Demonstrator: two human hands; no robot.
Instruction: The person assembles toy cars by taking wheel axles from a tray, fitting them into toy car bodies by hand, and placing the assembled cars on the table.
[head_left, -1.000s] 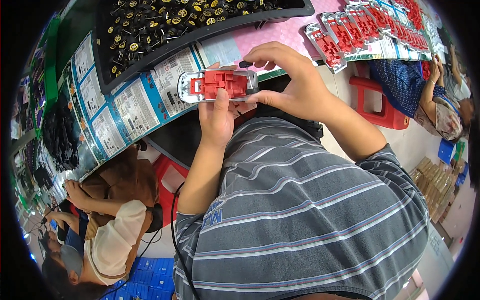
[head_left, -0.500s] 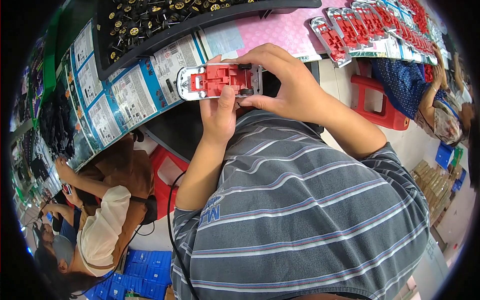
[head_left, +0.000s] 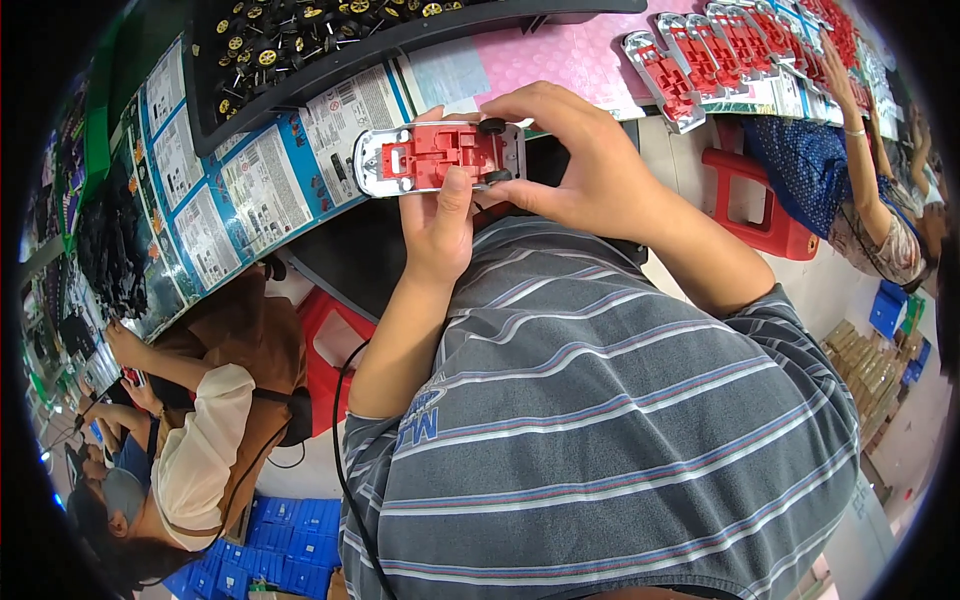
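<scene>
Over the table's near edge a toy car (head_left: pixel 430 150) lies upside down, its red chassis facing up inside a white-silver body. My left hand (head_left: pixel 438 225) grips it from below, thumb pressed on the red chassis and fingertips showing at the far side. At the car's right end, a pair of black wheels (head_left: pixel 492 127) sits across the chassis. My right hand (head_left: pixel 590 155) closes around them, index finger by the far wheel and thumb by the near one. The axle between the wheels is hard to make out.
A black tray (head_left: pixel 330 75) of yellow-hubbed wheels stands at the far left of the table. Several upturned red-and-silver car bodies (head_left: pixel 665 85) line the far right. Red stools (head_left: pixel 755 205) stand beside the table. Co-workers sit at left and right; a black cable (head_left: pixel 345 440) hangs by my left arm.
The wheels have shifted slightly away from me and tilted a little in my right fingers. The car itself hardly moves. At the right, a co-worker's hand has risen.
</scene>
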